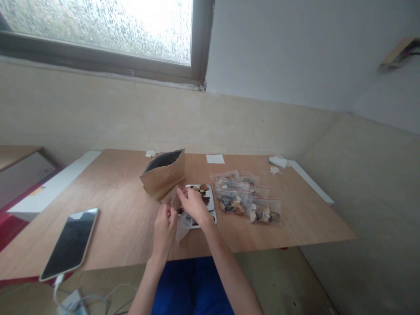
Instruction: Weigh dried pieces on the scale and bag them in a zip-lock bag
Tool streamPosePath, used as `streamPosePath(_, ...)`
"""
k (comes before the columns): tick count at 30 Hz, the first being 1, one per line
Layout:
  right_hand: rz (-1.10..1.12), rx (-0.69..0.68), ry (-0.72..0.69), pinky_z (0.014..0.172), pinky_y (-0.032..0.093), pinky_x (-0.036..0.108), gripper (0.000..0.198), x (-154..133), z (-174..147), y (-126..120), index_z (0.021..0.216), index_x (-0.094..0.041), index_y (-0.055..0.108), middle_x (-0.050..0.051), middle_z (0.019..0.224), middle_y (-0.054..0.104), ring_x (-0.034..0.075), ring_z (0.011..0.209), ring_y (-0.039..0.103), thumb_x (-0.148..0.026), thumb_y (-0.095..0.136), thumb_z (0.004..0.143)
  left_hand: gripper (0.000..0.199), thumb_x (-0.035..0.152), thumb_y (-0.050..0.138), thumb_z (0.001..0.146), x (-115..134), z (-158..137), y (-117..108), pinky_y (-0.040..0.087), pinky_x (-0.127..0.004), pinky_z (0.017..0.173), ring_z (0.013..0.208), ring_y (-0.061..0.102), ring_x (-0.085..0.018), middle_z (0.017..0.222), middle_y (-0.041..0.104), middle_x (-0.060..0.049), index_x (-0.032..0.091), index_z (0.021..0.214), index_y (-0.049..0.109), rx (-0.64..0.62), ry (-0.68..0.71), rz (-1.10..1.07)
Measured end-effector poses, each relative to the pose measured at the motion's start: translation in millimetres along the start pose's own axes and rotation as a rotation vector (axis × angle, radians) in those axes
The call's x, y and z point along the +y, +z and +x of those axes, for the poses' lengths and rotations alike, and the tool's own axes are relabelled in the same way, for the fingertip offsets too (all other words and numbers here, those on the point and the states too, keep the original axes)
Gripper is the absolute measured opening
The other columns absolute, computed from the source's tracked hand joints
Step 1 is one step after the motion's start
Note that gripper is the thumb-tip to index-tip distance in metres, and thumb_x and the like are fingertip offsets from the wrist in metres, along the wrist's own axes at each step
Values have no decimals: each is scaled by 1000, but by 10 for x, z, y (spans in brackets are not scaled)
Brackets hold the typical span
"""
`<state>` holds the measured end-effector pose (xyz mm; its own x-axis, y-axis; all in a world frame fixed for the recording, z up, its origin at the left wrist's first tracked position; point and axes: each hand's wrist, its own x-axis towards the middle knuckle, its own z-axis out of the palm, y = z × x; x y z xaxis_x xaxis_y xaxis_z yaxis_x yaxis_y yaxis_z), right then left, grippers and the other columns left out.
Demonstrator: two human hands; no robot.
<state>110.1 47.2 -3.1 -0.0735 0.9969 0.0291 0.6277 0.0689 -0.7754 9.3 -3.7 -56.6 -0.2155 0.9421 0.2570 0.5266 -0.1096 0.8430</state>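
Fingers of your left hand (165, 229) and right hand (193, 203) pinch the mouth of a small clear bag (182, 225), held just before the tray (211, 202) at the table's (124, 210) near edge. Thin, limp, slippery film, apparently light; grip it at the top rim.

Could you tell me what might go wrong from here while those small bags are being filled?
The clear bag held by the left hand and right hand hangs over the table's front edge, so pieces might drop. The open kraft pouch stands close by and could tip. The phone lies near the edge.
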Motion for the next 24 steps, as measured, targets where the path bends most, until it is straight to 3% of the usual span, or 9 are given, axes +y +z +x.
streamPosePath(2, 123, 18, -86, 67, 45, 24, 28, 55, -15, -3, 84, -15, 62, 8, 81, 67, 17, 76, 63, -33, 42, 89, 28, 35, 32, 85, -2, 17, -27, 45, -36, 77, 92, 59, -23, 94, 62, -11, 17, 94, 52, 36, -11, -8)
streamPosePath(5, 225, 273, -185, 72, 46, 23, 27, 223, -46, 27, 88, -17, 59, 7, 91, 63, 14, 80, 59, -27, 34, 91, 32, 34, 33, 85, -18, 47, -83, 46, -35, 77, 92, 59, -23, 98, 62, -11, 16, 101, 53, 107, -52, -11)
streamPosePath(7, 154, 490, -133, 78, 45, 28, 23, 371, -80, 102, 89, -16, 56, 9, 93, 58, 17, 86, 56, -26, 34, 89, 31, 34, 34, 85, -32, 59, -123, 47, -33, 71, 84, 61, -22, 91, 64, -9, 16, 100, 54, 135, -106, -2)
streamPosePath(9, 0, 600, -40, 83, 43, 37, 18, 510, -127, 225, 91, -14, 53, 13, 94, 55, 23, 91, 53, -27, 42, 86, 30, 34, 35, 85, -43, 64, -153, 47, -31, 67, 78, 62, -21, 87, 64, -7, 17, 100, 54, 158, -147, 5)
streamPosePath(12, -197, 582, 20, 83, 41, 46, 23, 639, -197, 444, 94, -12, 52, 17, 98, 53, 29, 94, 50, -32, 50, 81, 27, 33, 35, 85, -53, 59, -172, 47, -30, 66, 77, 62, -20, 88, 64, -7, 19, 96, 54, 173, -151, 6)
streamPosePath(16, -284, 512, -20, 82, 41, 47, 22, 669, -251, 612, 95, -12, 54, 19, 101, 53, 31, 95, 50, -28, 52, 81, 28, 34, 35, 85, -60, 47, -163, 47, -30, 66, 76, 62, -20, 84, 64, -6, 19, 99, 53, 155, -128, 0)
streamPosePath(24, -204, 395, -143, 86, 44, 39, 26, 775, -272, 480, 97, -15, 61, 12, 98, 59, 23, 95, 54, -9, 40, 83, 33, 36, 34, 85, -45, 28, -121, 48, -31, 70, 83, 63, -21, 93, 64, -9, 16, 103, 53, 146, -86, -16)
